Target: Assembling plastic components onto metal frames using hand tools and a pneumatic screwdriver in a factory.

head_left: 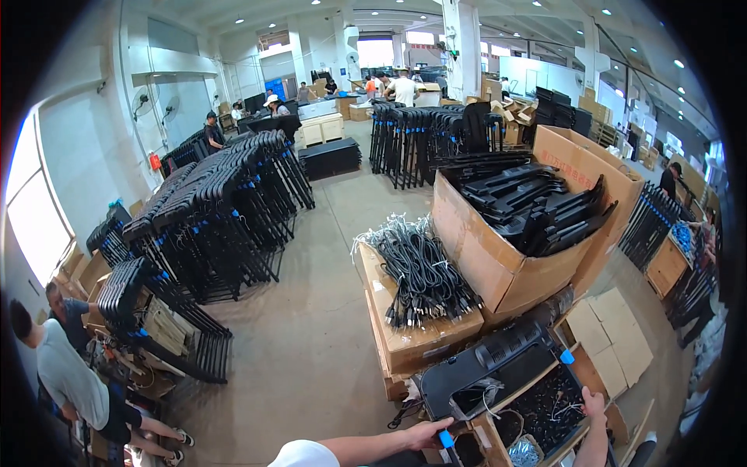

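Observation:
My left hand (429, 433) reaches in from the bottom, its fingers closed at the near edge of a black vented housing (506, 350), beside a blue piece (446, 438). What it grips is hard to make out. To the right, my right hand (594, 403) is curled at the dark edge of a wooden parts box (486, 440); its grip is partly hidden. Small black hardware (545, 416) fills the box, with a silvery bundle (524, 451) near its front. Another blue piece (566, 356) sits at the far right corner of the housing.
Bundled black cables (416, 268) lie on a cardboard box (389, 354). Behind it, a large carton (486, 241) holds black plastic parts (537, 198). Rows of black metal frames (210, 194) stand left. Two people (70, 366) are at lower left; flattened cardboard (611, 338) lies right.

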`<state>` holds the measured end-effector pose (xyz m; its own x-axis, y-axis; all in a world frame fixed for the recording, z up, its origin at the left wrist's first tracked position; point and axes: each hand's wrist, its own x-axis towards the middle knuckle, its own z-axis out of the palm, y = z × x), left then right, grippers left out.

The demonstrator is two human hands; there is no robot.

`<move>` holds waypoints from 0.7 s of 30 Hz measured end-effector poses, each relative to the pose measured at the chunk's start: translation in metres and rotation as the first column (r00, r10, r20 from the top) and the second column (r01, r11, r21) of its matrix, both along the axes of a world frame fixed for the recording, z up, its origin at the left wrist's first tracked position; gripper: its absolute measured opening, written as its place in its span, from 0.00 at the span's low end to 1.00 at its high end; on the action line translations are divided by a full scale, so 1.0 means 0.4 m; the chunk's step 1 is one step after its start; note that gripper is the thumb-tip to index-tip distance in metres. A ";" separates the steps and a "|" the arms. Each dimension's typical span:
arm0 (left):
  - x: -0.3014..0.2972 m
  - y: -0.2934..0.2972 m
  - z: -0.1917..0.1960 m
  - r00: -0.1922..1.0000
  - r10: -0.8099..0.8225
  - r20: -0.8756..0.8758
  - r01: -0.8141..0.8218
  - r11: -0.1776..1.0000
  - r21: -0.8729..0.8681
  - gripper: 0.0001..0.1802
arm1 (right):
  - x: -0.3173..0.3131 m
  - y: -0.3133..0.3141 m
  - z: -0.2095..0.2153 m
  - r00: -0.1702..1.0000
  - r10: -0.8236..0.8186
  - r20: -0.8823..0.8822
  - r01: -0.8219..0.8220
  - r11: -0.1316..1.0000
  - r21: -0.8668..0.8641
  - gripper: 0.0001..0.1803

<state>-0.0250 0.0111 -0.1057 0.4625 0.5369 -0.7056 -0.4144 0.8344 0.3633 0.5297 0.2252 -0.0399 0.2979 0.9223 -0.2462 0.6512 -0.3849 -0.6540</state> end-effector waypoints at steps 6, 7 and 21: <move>-0.055 -0.023 -0.027 0.998 -0.052 0.039 0.050 0.998 0.037 0.27 | -0.095 -0.075 0.246 0.996 -0.009 0.087 -0.016 0.962 0.272 0.33; -0.076 -0.026 -0.026 0.995 -0.081 0.063 0.076 0.994 0.075 0.27 | -0.127 -0.101 0.315 0.984 0.029 0.177 -0.087 0.942 0.325 0.32; -0.696 0.099 0.403 0.894 0.419 0.163 -0.445 0.780 0.440 0.20 | -0.984 -0.479 1.112 0.885 0.045 0.462 -0.312 0.794 0.521 0.29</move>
<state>-0.3034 0.0508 0.0557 0.1337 0.9408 -0.3115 -0.7211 0.3079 0.6207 0.1361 0.0336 0.4050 0.0602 0.8951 0.4418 0.9219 0.1199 -0.3685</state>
